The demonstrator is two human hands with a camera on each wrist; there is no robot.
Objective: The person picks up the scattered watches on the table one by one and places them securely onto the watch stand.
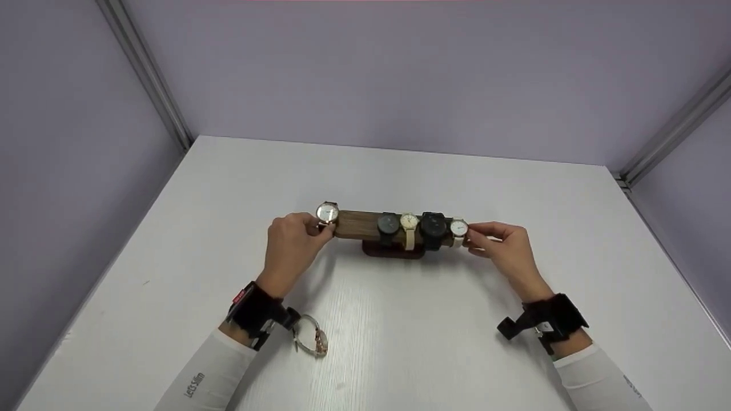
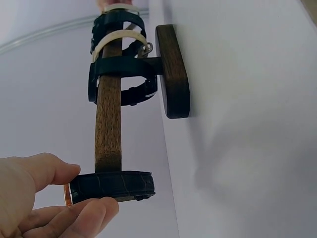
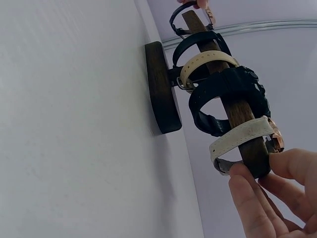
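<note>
Between the two hands, near the middle of the white counter (image 1: 400, 319), stands a wooden watch stand (image 1: 357, 224), a dark horizontal bar on an oval base (image 2: 174, 74) that carries five watches. The left hand (image 1: 294, 245) is at the bar's left end, where its thumb and fingers (image 2: 94, 214) curl around a watch with a black strap (image 2: 111, 185) and a pale dial rimmed in rose gold (image 1: 328, 212); this watch sits at the very end of the bar, and the left grip is closed on it from the outer side. The right hand (image 1: 505, 242) is at the opposite end, its fingertips (image 3: 250, 188) pinching the watch with a cream strap (image 3: 242, 135) and a white face (image 1: 459, 228), which wraps the bar's right end, so this grip is closed on it too. Just inward of the right hand's fingers, a bulky black watch (image 1: 433, 227) sits on the bar, then a beige-strapped watch (image 1: 409, 224), then a dark grey one (image 1: 388, 224), which is closest to the post that joins bar and base. A bare stretch of wood lies between the grey watch and the left hand's watch. Behind the left wrist, close to the black wrist strap (image 1: 257, 311), a sixth watch with a rose-gold case (image 1: 311, 337) lies loose on the counter, well apart from the stand.
</note>
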